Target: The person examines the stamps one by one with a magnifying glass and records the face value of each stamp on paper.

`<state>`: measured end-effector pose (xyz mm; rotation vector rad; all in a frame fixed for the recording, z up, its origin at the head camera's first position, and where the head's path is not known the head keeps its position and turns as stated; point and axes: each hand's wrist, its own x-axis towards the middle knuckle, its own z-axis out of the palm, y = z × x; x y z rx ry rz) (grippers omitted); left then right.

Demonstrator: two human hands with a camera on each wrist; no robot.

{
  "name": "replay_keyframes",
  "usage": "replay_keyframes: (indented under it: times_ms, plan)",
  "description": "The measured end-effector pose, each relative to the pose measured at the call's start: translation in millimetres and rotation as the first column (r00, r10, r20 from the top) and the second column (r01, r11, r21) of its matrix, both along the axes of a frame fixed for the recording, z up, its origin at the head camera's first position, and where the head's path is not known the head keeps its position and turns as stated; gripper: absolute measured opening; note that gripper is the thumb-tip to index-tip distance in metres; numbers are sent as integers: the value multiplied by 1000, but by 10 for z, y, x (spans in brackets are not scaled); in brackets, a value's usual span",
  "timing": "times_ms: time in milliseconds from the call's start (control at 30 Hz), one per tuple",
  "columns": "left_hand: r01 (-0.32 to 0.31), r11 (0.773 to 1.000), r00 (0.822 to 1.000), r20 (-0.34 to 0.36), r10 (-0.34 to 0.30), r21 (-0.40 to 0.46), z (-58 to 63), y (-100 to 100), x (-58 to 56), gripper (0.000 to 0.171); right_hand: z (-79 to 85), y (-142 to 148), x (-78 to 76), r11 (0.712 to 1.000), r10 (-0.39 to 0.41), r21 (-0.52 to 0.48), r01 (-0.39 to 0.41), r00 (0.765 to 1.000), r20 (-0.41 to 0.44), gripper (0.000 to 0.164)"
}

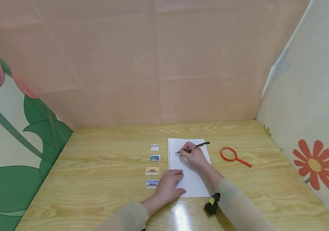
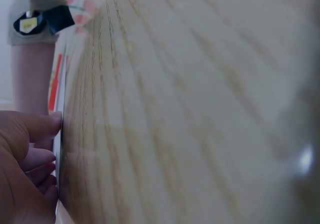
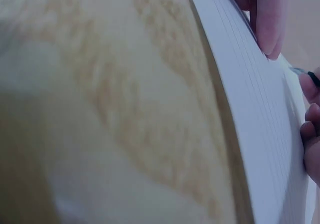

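Observation:
A sheet of lined white paper point(image 1: 194, 187) with punched holes down its left side lies on the table. My right hand point(image 1: 194, 156) pinches a black pen point(image 1: 200, 145) over the upper part of the sheet, its tip at the paper. Resting on the paper's lower left is my left hand point(image 1: 168, 186), fingers spread; in the right wrist view its fingers point(image 3: 270, 23) press on the lined surface. Several small picture stamps stand in a column left of the sheet: a pale one point(image 1: 154, 147), a blue-green one point(image 1: 155, 158), a yellow one point(image 1: 152, 171) and a bluish one point(image 1: 151, 184) partly behind the left hand.
A red magnifying glass point(image 1: 236, 157) lies right of the paper. Wood-grain table point(image 1: 95, 179) surrounds these things. A pinkish sheet point(image 1: 124, 64) hangs behind, and walls with painted flowers flank both sides. A black wrist camera point(image 1: 212, 205) sits by the right sleeve.

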<state>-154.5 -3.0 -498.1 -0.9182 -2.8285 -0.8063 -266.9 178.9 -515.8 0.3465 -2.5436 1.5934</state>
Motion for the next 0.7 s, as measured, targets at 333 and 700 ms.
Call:
replay_keyframes:
  times_ms: [333, 700]
  plan:
    - [-1, 1000, 1000, 1, 1, -4, -4, 6, -5, 55, -13, -15, -13, 998, -62, 11, 62, 998, -10, 6]
    - [-2, 1000, 1000, 15, 2, -3, 13, 1, 10, 55, -87, -51, -38, 997, -56, 35, 62, 985, -163, 8]
